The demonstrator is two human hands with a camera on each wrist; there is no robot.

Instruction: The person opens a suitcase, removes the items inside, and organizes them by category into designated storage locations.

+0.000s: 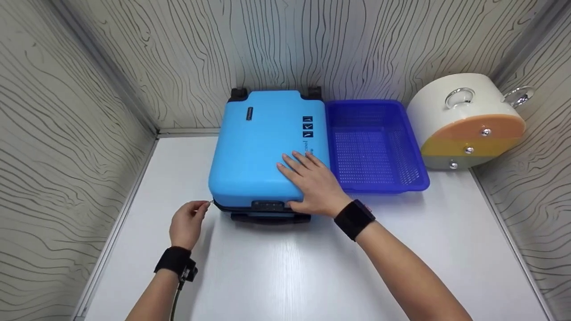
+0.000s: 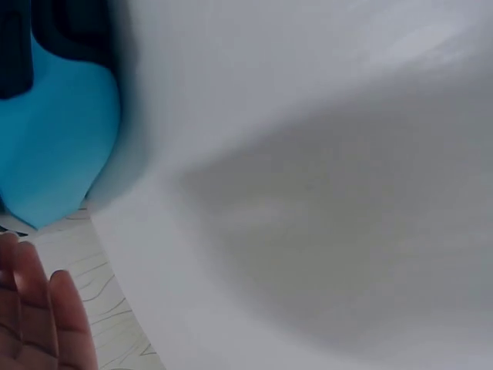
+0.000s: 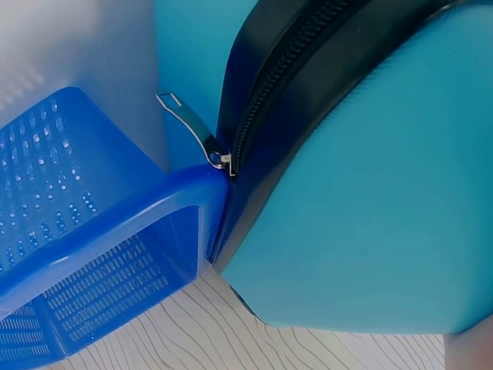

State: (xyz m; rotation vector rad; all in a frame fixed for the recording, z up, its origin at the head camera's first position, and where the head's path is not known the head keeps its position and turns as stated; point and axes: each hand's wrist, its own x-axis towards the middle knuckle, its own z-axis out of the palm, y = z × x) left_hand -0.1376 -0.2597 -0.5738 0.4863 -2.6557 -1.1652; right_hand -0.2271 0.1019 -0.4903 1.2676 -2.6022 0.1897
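A light-blue hard-shell suitcase (image 1: 263,147) lies flat on the white table, its black wheels toward the back wall. At its front left corner my left hand (image 1: 186,225) pinches a small metal zipper pull (image 1: 211,202) between thumb and fingers. Only the fingers (image 2: 35,308) of that hand show in the left wrist view. My right hand (image 1: 319,185) rests on the lid near the front right corner, fingers spread. Another metal zipper pull (image 3: 189,127) hangs on the suitcase's right side, where the black zipper (image 3: 289,65) meets it beside the basket rim.
A blue plastic basket (image 1: 379,189) stands against the suitcase's right side. Farther right is a rounded white box (image 1: 439,100) with orange, yellow and green drawers and clear handles. A patterned wall (image 1: 187,58) closes off the back, with more at both sides.
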